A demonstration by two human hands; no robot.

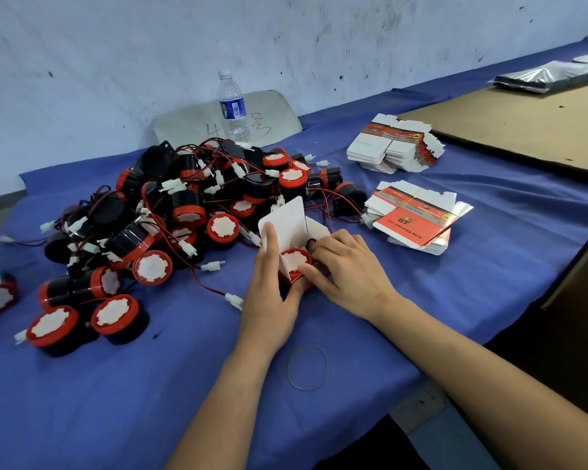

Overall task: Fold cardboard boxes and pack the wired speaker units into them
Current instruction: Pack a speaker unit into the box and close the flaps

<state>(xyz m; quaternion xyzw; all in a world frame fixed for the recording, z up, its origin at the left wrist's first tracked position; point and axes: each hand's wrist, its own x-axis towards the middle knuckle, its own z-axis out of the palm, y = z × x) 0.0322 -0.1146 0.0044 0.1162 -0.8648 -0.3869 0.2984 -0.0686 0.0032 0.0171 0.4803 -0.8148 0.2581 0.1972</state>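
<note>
A small cardboard box point(292, 222), white inside and red outside, stands open on the blue cloth. One speaker unit point(295, 259) with a red rim and white face sits in it. My left hand point(269, 293) holds the box's left side, index finger up along the white flap. My right hand point(347, 266) rests on the box's right side, its thumb against the speaker's rim and its fingers over the black wire. A large pile of black and red wired speaker units point(170, 212) lies to the left.
Two stacks of flat printed boxes point(418, 215) point(392, 147) lie at the right. A water bottle point(233, 106) stands behind the pile. A rubber band point(308, 367) lies near the table's front edge. Brown cardboard sheet point(523, 123) and dark bags point(547, 78) are far right.
</note>
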